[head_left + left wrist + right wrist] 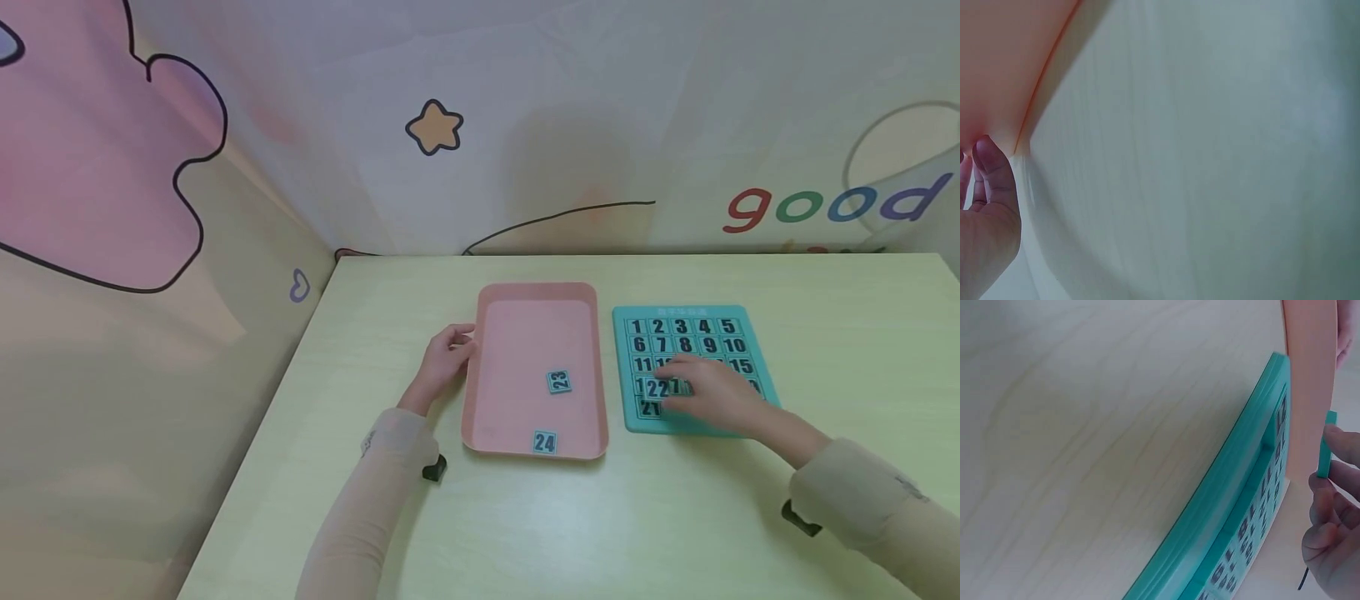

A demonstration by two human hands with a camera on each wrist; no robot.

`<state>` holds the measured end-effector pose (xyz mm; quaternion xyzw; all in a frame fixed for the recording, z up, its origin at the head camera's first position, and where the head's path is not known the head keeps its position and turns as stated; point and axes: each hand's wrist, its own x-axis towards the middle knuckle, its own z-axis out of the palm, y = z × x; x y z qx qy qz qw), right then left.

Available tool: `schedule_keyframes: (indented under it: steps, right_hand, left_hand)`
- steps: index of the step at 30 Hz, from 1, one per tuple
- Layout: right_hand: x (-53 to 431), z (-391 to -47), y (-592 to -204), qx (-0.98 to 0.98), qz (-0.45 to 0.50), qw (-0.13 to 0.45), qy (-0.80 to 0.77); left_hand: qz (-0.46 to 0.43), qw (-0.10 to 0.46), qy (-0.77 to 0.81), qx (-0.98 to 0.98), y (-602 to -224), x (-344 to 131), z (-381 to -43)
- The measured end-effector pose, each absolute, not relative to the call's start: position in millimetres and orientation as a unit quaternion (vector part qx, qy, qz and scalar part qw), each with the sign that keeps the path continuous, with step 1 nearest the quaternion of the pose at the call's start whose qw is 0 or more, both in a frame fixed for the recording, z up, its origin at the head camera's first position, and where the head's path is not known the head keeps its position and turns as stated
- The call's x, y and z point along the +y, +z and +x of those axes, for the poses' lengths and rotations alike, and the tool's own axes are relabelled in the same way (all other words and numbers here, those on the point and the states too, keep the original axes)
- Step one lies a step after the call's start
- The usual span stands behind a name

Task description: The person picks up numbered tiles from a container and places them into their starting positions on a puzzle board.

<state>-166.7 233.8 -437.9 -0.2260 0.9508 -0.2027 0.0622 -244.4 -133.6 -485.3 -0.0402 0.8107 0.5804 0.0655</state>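
Observation:
Between thumb and fingers, my right hand (708, 392) pinches a small number tile marked 22 (657, 389). It is held over the lower left of the teal number board (625, 400); in the right wrist view the tile (1325, 447) stands edge-on above the board. Numbered tiles fill the board's upper rows, and the hand hides part of the lower ones. A slot along the board's near edge (1235, 506) shows bare. My left hand (446, 358) touches the left side of the pink tray (517, 290), thumb and fingertips against its outer wall (1016, 81).
Two loose tiles lie in the tray: tile 23 (558, 382) turned sideways, and tile 24 (545, 442) at the near rim. Tray and board stand side by side on a pale wooden table (525, 533). A printed cloth (570, 167) hangs behind the table.

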Motion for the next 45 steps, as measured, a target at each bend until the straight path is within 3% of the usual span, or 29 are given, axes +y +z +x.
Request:
schedule_keyframes:
  steps: [13,45]
  right_hand:
    - [256.1,-163.3,-448.7,0.952,-0.247,0.056,-0.173]
    - [250.8,-156.7,-467.9,0.955,-0.219,0.042,-0.195]
  left_hand:
    - [-0.04,0.067,0.575,0.814,-484.2,-134.3,-243.7]
    - [-0.038,0.07,0.583,0.808,-481.9,-131.9,-243.4]
